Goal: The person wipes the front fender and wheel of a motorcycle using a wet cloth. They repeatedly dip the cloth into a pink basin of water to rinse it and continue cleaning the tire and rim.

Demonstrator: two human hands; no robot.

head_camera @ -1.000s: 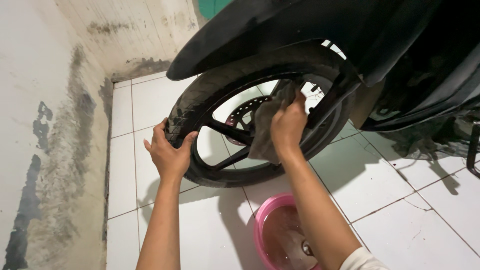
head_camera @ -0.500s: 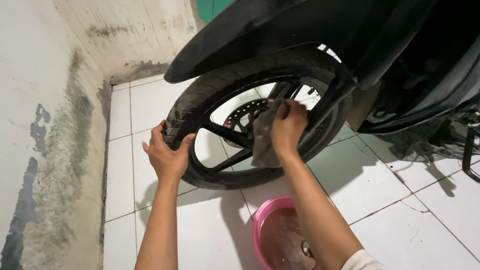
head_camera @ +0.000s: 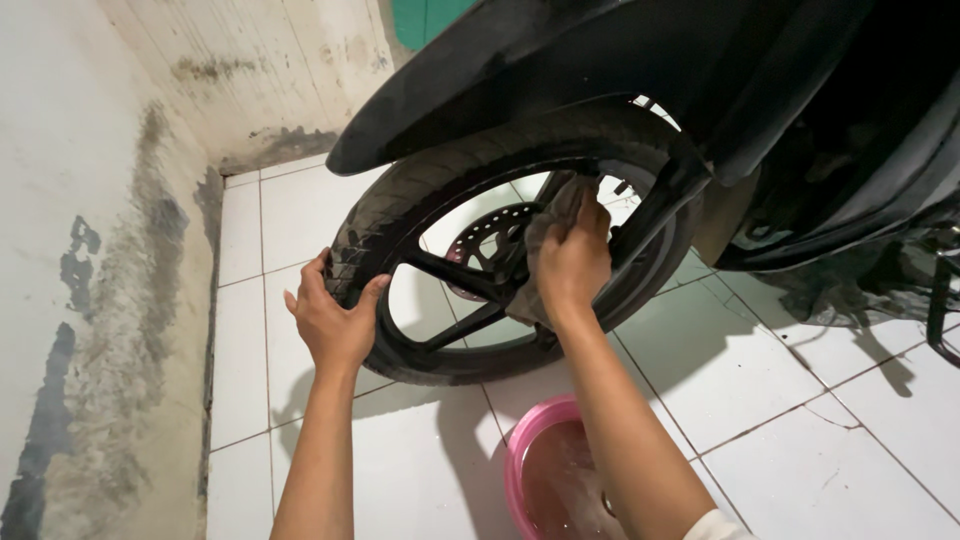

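Note:
A black motorbike front wheel [head_camera: 400,215] with a treaded tyre and black spokes stands on white floor tiles under a black mudguard [head_camera: 520,70]. My left hand [head_camera: 332,320] grips the tyre at its lower left edge. My right hand [head_camera: 574,262] presses a grey rag [head_camera: 548,225] against the spokes near the hub, beside the brake disc [head_camera: 490,232]. The black fork leg [head_camera: 650,215] runs just right of that hand.
A pink basin [head_camera: 530,470] with water sits on the tiles below my right forearm. A stained, peeling wall [head_camera: 90,280] closes off the left side and back corner. The motorbike body [head_camera: 850,150] fills the upper right.
My right hand has slid the rag up and down along the spokes near the hub. My left hand has kept its hold on the tyre.

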